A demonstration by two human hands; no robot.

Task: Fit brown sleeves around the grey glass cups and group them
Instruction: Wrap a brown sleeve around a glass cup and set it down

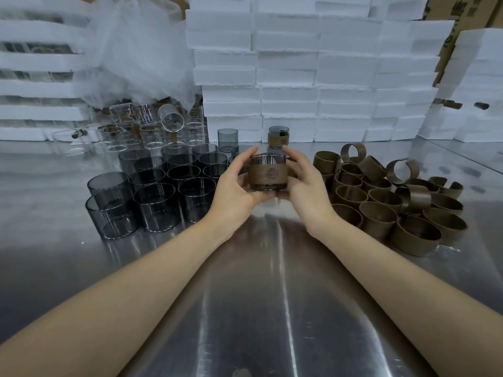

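Observation:
In the head view both hands hold one grey glass cup (268,160) above the steel table, with a brown sleeve (268,176) wrapped round its middle. My left hand (235,186) grips its left side and my right hand (302,183) grips its right side, fingers curled round it. Several bare grey cups (158,205) stand grouped to the left. A heap of loose brown sleeves (392,197) lies to the right. Behind the held cup a sleeved grey cup (278,136) stands on top of something hidden by my hands.
Clear glass cups (152,131) lie jumbled at the back left under a bubble-wrap bag (136,55). Stacked white foam boxes (313,77) wall the back. The steel table (258,295) reaches to the near edge. One bare grey cup (227,138) stands alone behind.

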